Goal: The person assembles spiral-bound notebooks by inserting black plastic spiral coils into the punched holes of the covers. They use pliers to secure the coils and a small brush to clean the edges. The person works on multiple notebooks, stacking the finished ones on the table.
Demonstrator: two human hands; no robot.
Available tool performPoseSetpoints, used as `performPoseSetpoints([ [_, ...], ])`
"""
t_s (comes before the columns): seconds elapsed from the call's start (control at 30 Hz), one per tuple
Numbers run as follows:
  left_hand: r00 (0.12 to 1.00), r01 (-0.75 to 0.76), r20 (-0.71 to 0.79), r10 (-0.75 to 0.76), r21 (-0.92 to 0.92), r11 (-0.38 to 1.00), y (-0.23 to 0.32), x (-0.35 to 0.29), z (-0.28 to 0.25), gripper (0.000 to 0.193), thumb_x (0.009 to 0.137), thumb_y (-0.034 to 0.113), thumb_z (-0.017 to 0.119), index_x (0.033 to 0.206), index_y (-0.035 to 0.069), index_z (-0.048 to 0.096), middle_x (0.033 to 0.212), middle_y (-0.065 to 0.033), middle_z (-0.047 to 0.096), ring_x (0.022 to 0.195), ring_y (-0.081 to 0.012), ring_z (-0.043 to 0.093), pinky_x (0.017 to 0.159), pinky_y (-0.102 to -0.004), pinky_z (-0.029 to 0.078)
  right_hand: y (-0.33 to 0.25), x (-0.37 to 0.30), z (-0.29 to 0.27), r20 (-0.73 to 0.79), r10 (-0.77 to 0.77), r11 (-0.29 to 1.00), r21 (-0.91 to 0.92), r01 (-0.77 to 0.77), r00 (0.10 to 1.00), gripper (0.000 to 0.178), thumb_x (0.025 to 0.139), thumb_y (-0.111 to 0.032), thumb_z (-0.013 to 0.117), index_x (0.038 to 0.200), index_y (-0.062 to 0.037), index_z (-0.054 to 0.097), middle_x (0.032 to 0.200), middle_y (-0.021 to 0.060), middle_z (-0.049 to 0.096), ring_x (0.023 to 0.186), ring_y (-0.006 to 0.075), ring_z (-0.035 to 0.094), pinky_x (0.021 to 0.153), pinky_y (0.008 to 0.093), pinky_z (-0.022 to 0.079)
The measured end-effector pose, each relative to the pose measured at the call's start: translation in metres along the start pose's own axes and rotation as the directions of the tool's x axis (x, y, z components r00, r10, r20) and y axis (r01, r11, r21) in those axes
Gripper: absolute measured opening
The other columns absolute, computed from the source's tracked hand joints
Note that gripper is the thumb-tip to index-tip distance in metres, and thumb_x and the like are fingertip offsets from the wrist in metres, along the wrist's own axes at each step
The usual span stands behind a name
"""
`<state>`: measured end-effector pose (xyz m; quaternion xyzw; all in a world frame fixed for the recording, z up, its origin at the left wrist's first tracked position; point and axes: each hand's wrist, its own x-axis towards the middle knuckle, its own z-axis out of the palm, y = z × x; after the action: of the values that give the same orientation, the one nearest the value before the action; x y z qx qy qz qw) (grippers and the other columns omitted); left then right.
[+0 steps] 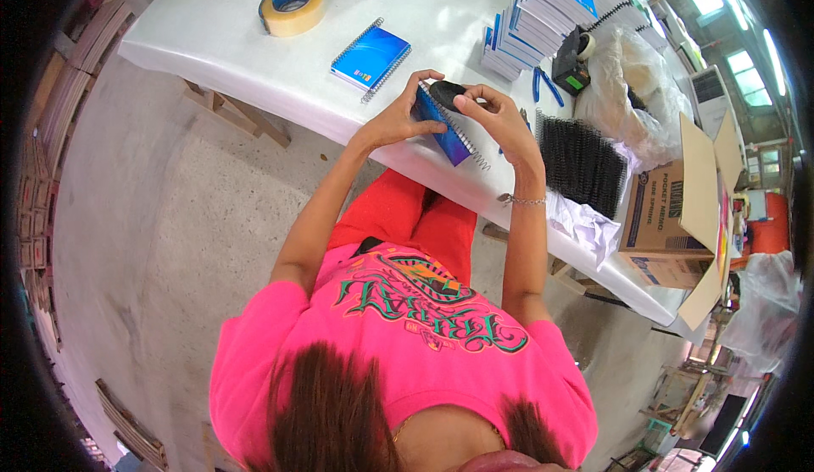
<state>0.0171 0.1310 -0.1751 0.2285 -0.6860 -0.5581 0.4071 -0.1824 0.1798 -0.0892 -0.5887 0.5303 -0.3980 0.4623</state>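
Observation:
My left hand [402,122] is closed around a small blue notebook [452,143], held tilted near the table's front edge. A wire coil [477,158] runs along the notebook's right edge, and its loose end sticks out past the near corner. In my right hand [504,124], a dark, rounded, pad-like object [447,94] is pinched between thumb and fingers, against the coiled edge at the far end. Its exact kind is unclear. Left of my hands lies another blue spiral notebook [370,53], flat on the white table [229,48], its coil ends extending past the cover.
A tape roll in a blue dispenser [292,13] sits at the far left. Stacked notebooks [543,19] rise at the back right, near blue-handled pliers [547,87]. Rightward are black coils [581,165], a clear plastic bag [627,78], crumpled paper [585,222] and an open carton [661,226].

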Motion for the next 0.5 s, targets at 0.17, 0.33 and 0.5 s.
performPoseSetpoints([
  [0.17,0.993,-0.030,-0.112,0.033,0.025,0.999,0.010,0.002,0.010,0.080,0.078,0.026,0.082,0.139,0.010,0.032,0.120,-0.0128,0.048,0.107,-0.0207,0.050,0.094,-0.0342,0.041,0.048,0.021,-0.007,-0.348,-0.179,0.962,-0.257,0.090,0.920,0.045,0.082,-0.036,0.078,0.109,-0.0036,0.063,0.109,0.0169,0.063,0.096,0.0215,0.058,0.082,0.0293,0.045],
  [0.33,0.898,-0.022,-0.432,0.080,0.138,0.990,-0.002,-0.004,0.031,0.043,0.093,0.019,0.064,0.127,0.003,0.043,0.123,-0.0130,0.047,0.111,-0.0225,0.049,0.099,-0.0330,0.037,0.087,-0.013,-0.025,-0.631,-0.196,0.648,-0.658,-0.384,0.751,0.065,0.082,-0.048,0.072,0.131,-0.0096,0.053,0.130,0.0283,0.048,0.121,0.0430,0.044,0.101,0.0533,0.033],
  [0.5,0.897,-0.075,-0.425,0.124,0.130,0.989,0.005,-0.005,0.037,0.032,0.096,0.020,0.059,0.120,0.001,0.051,0.118,-0.0124,0.054,0.111,-0.0217,0.051,0.099,-0.0328,0.038,0.110,-0.033,-0.020,-0.563,-0.283,0.567,-0.751,-0.338,0.776,0.063,0.089,-0.032,0.064,0.142,-0.0096,0.039,0.128,0.0297,0.045,0.118,0.0443,0.042,0.101,0.0556,0.029],
])
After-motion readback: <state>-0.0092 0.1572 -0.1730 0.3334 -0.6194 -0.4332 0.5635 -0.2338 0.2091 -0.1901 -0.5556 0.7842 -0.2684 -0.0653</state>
